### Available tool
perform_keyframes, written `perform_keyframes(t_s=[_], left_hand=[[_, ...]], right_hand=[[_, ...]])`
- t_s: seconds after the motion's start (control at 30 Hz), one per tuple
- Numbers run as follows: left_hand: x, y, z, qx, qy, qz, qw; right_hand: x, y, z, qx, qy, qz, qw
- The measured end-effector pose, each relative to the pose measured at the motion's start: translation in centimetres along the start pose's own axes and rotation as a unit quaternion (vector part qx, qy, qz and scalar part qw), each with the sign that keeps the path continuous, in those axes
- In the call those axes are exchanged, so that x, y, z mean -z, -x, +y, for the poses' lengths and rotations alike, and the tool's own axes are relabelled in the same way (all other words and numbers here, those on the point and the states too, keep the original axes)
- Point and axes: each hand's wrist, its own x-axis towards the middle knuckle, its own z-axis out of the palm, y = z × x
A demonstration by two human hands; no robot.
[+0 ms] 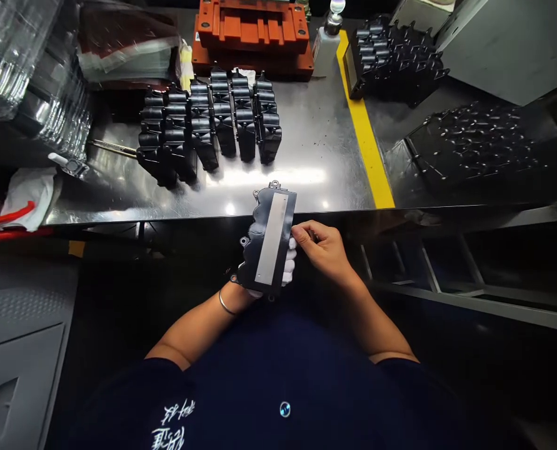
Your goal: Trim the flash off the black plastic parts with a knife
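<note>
A black plastic housing (259, 247) with a wavy left edge, small screw lugs and a pale metallic strip (272, 237) along its face is held up just in front of the bench edge. My left hand (289, 262), in a white glove, is wrapped around it from behind, so only the fingers show on its right side. My bare right hand (322, 247) is closed in a pinch, thumb tip at the housing's right edge. Whatever lies between its fingertips, if anything, is hidden.
Several similar black housings (222, 119) stand in a row on the metal bench (316, 144). Behind them is an orange fixture (254, 37) beside a pump bottle (327, 44). Right of the yellow tape (367, 144) are more black parts (395, 59). Plastic-wrapped stacks (39, 81) rise at left.
</note>
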Motion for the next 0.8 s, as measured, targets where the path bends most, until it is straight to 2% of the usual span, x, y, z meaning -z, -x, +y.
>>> perform_keyframes(t_s=[0.23, 0.53, 0.67, 0.8], left_hand=[[-0.3, -0.2, 0.1, 0.000, 0.011, 0.026, 1.000], [1.0, 0.1, 0.0, 0.021, -0.044, 0.023, 0.999], [1.0, 0.3, 0.4, 0.017, -0.075, 0.037, 0.996], [0.8, 0.3, 0.7, 0.035, -0.101, 0.019, 0.994]], right_hand=[[-0.2, 0.0, 0.6, -0.021, 0.012, 0.011, 1.000], [0.2, -0.1, 0.7, -0.028, -0.009, 0.005, 1.000], [0.4, -0.1, 0.7, -0.040, -0.018, 0.011, 0.999], [0.7, 0.0, 0.6, -0.046, -0.040, 0.006, 0.998]])
